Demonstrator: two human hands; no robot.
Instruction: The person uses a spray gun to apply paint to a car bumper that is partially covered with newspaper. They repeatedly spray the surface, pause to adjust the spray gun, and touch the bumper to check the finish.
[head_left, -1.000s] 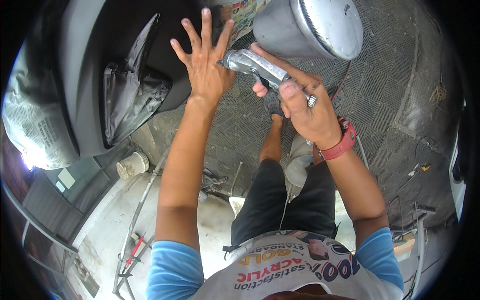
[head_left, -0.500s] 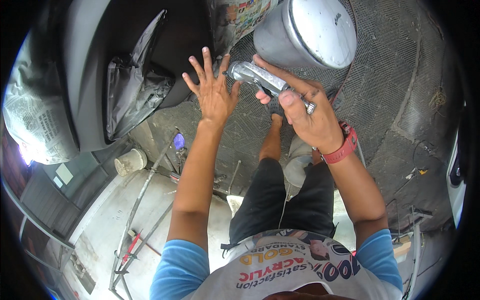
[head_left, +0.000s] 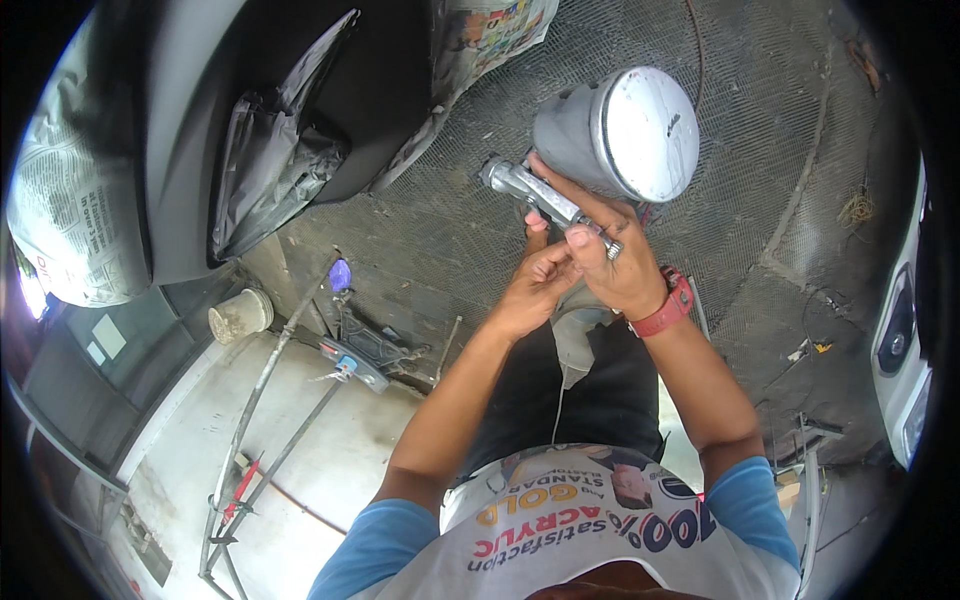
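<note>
Head view: most of the background is taken up by a textured grey floor (head_left: 760, 110). At the upper left, a large dark curved panel (head_left: 390, 110) is seen, its sides partly covered by newspaper (head_left: 80, 200) and its middle by a crumpled black plastic sheet (head_left: 270, 170). Below these, a stand of metal tubes (head_left: 252, 385) is set near a soiled whitish bucket (head_left: 240, 316). Right of centre, a metal spray gun (head_left: 538, 197) is held above the floor, its nozzle pointed to the left, well apart from the panel. Its silver cup (head_left: 652, 135) is seen just beyond the gun body, with the round lid turned toward the camera. By the right hand (head_left: 628, 258) the gun is gripped, with the thumb laid at its rear end. The left hand (head_left: 538, 290) is brought up beside it, fingers curled; whether anything is pinched there cannot be told. On the right wrist a red watch (head_left: 672, 305) is worn.
</note>
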